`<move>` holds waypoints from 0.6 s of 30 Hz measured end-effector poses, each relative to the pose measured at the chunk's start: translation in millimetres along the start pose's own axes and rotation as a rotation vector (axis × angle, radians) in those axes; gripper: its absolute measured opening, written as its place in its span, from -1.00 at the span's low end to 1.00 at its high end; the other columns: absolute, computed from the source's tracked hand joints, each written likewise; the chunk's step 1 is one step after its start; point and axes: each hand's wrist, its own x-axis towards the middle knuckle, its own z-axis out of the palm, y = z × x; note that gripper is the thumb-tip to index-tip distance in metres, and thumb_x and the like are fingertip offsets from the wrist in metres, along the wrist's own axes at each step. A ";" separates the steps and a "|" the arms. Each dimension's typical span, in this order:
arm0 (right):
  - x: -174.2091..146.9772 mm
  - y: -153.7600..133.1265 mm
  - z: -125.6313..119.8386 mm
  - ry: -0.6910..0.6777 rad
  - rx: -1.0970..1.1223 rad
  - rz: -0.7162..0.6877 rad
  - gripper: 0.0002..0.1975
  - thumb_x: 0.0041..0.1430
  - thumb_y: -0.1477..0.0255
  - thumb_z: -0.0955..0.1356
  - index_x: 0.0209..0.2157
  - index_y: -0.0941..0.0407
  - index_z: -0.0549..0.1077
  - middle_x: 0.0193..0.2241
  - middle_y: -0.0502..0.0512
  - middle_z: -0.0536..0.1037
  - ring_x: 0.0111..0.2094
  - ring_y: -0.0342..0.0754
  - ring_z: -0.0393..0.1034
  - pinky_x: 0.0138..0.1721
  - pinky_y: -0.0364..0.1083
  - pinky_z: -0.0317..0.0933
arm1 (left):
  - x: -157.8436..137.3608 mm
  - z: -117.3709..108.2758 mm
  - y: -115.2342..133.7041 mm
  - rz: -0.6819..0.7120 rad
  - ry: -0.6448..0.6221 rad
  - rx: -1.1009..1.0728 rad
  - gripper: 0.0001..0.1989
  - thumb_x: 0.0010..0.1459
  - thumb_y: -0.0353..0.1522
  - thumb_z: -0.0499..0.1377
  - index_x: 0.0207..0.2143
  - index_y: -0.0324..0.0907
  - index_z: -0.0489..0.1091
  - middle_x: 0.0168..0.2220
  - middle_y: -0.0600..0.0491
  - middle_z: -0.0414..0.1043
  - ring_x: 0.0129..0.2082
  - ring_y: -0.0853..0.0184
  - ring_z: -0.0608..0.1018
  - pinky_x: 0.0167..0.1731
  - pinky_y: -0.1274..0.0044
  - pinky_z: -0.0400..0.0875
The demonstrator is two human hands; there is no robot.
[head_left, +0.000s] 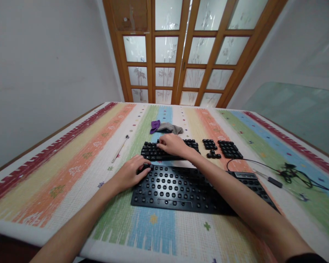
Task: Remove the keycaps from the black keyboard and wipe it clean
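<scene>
A black keyboard base (170, 186) lies before me, most of its keycaps off and its switch posts bare. My left hand (133, 171) is at its upper left corner, thumb and fingers closed about the edge beside a dark keycap (151, 166). Beyond the base, loose black keycaps (149, 150) lie grouped in keyboard order. Over their upper left part is my right hand (172, 144), fingertips pinched together at a keycap; the keycap itself is mostly hidden. My right forearm crosses above the base and covers part of it.
More keycaps sit in blocks (230, 149) to the right, with a small arrow group (213, 154). A toothbrush (120, 148) lies left; a grey and purple cloth (170, 128) lies behind. At right are a coiled cable (293, 172) and a dark-handled tool (275, 182). A striped tablecloth (79, 182) covers the table.
</scene>
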 end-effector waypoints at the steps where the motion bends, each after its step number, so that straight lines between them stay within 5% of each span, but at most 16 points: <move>1: 6.2 5.1 2.7 0.021 0.004 0.012 -0.78 0.26 0.38 0.31 -0.28 0.18 0.59 -0.29 0.23 0.60 -0.27 0.04 0.45 -0.32 -0.10 0.18 | -0.1 0.2 -0.4 0.001 -0.002 -0.001 -0.84 0.31 -0.34 0.07 -0.14 -0.19 0.38 -0.41 0.06 0.30 -0.35 0.29 0.39 -0.31 0.42 0.31; 9: 44.8 28.1 28.8 0.054 0.051 0.016 -0.77 0.19 0.47 0.35 -0.20 0.21 0.63 -0.18 0.26 0.60 -0.09 0.10 0.41 -0.01 -0.02 0.18 | -0.6 1.6 -0.8 0.010 0.002 0.002 -0.86 0.30 -0.35 0.08 -0.14 -0.17 0.37 -0.40 0.06 0.31 -0.35 0.29 0.39 -0.32 0.43 0.32; 18: 55.6 25.4 32.9 0.048 0.124 0.029 -0.82 0.19 0.49 0.37 -0.28 0.23 0.64 -0.23 0.29 0.63 -0.09 0.17 0.40 -0.01 0.04 0.20 | -0.3 0.9 -1.5 0.016 0.001 0.009 -0.86 0.31 -0.35 0.08 -0.14 -0.18 0.38 -0.40 0.06 0.31 -0.34 0.29 0.40 -0.33 0.43 0.33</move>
